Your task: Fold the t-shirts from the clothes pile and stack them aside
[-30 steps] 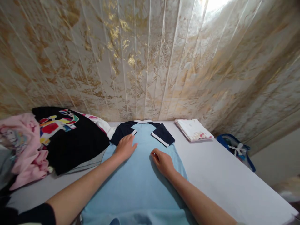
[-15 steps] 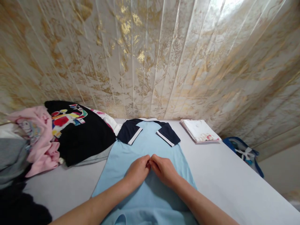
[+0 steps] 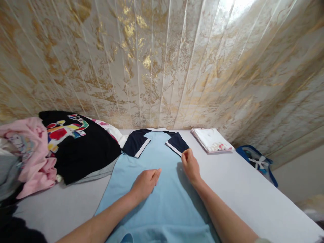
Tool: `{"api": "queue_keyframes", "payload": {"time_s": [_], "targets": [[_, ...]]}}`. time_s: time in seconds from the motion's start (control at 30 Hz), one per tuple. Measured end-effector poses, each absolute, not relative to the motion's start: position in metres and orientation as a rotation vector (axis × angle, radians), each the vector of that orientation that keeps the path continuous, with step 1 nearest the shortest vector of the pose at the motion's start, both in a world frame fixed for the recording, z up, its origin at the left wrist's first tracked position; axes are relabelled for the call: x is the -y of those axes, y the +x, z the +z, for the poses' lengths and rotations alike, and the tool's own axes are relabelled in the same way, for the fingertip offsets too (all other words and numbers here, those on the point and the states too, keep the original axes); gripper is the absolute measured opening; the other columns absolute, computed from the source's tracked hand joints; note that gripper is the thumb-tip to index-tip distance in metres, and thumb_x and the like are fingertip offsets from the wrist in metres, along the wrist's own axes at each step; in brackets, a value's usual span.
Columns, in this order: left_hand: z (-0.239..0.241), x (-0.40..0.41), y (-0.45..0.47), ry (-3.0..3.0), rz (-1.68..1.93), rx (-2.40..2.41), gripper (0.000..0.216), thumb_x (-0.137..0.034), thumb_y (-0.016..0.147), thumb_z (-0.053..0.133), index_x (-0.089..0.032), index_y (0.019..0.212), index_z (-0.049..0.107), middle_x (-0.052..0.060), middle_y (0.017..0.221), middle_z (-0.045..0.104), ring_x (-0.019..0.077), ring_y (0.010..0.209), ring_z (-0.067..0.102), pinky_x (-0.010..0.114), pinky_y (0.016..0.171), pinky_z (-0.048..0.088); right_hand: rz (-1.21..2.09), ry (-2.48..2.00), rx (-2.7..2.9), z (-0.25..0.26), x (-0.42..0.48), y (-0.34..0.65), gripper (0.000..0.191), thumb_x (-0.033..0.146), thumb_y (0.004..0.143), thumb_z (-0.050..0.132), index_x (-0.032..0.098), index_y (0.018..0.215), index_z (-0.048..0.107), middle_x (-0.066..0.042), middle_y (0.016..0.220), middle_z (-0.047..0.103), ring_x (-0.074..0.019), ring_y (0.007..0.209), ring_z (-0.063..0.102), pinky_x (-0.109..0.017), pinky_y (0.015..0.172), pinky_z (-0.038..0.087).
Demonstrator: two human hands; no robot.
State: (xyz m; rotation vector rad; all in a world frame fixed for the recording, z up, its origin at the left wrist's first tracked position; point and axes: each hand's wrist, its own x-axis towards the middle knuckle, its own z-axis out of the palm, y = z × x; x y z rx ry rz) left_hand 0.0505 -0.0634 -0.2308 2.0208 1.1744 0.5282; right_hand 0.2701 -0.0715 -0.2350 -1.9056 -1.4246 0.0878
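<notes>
A light blue shirt [image 3: 162, 199] with navy, white-trimmed sleeves lies flat on the white table [image 3: 243, 195], its collar toward the wall. My left hand [image 3: 145, 184] rests palm down on the middle of the shirt, fingers stretched out together. My right hand [image 3: 190, 165] is at the shirt's right edge, just below the right navy sleeve [image 3: 177, 143], with fingers curled in a pinch on the fabric there.
A black printed shirt [image 3: 78, 145] and a pink garment [image 3: 27, 155] are heaped at the left. A folded white garment [image 3: 211, 140] lies at the back right. A blue bag [image 3: 255, 162] sits beyond the table's right edge. A gold-patterned curtain [image 3: 162, 60] hangs behind.
Both hands met at the shirt's middle half a second ago. Now the right hand has moved out and up to the right sleeve's edge, while the left stays near the middle.
</notes>
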Motion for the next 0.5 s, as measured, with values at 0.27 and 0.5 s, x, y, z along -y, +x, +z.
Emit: {"api": "queue_keyframes", "payload": {"time_s": [0.27, 0.5], "targets": [[-0.225, 0.07, 0.049, 2.232, 0.387, -1.151, 0.041, -0.044, 0.092, 0.035, -0.019, 0.061, 0.047, -0.001, 0.062, 0.056, 0.0126, 0.06, 0.049, 0.025, 0.059, 0.027, 0.2, -2.008, 1.639, -0.242, 0.074, 0.294, 0.013, 0.031, 0.089, 0.042, 0.024, 0.089, 0.052, 0.001, 0.072, 0.06, -0.0149, 0.064, 0.054, -0.024, 0.057, 0.029], [-0.183, 0.105, 0.003, 2.123, -0.095, -0.847, 0.022, -0.038, 0.084, 0.049, -0.022, 0.084, 0.063, -0.003, 0.075, 0.064, 0.0124, 0.066, 0.055, 0.021, 0.056, 0.034, 0.261, -2.1, 1.726, -0.235, 0.078, 0.284, 0.019, 0.032, 0.091, 0.042, 0.025, 0.094, 0.059, 0.0, 0.081, 0.065, -0.0152, 0.073, 0.056, -0.024, 0.059, 0.028]]}}
